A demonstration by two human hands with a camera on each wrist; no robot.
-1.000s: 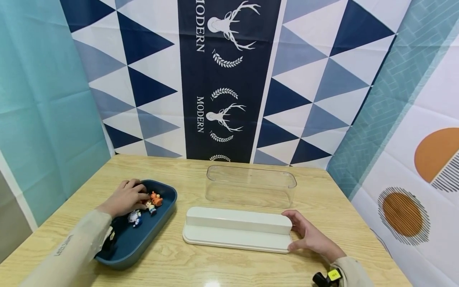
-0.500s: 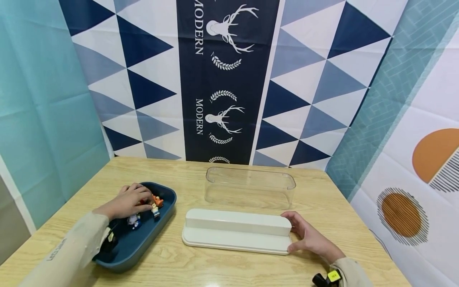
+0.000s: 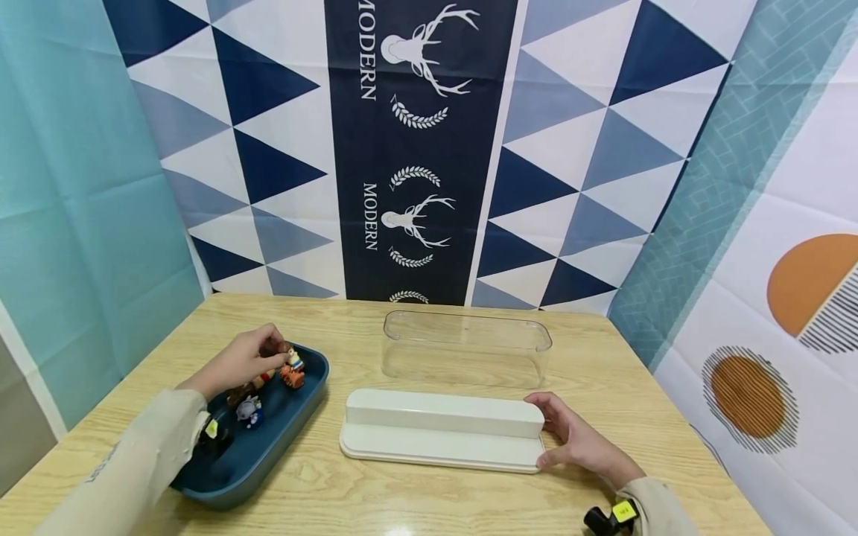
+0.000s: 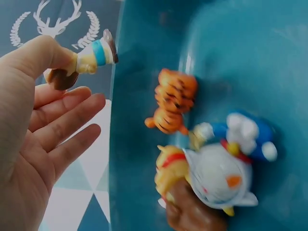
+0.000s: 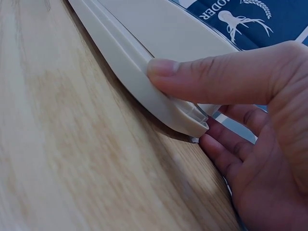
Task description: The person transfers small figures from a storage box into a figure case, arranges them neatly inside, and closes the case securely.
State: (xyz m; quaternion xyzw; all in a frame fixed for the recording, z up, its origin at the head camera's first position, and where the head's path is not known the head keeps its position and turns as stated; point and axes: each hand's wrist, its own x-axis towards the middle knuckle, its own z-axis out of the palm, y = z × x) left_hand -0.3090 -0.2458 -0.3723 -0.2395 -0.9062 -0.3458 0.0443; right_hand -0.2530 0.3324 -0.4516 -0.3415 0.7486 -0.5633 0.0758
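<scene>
The left hand (image 3: 243, 362) pinches a brown-headed figurine (image 4: 90, 58) over the far end of the blue tray (image 3: 275, 426), near the worktop's (image 3: 375, 499) left edge. An orange tiger figurine (image 4: 173, 98) lies inside. The right hand (image 3: 579, 444) grips the white base's (image 3: 442, 444) right end; the clear cover (image 3: 465, 351) stands behind, towards the far edge. Picking out one figurine seems underway; the next move probably calls for keeping that pinch and clearing the rim.
</scene>
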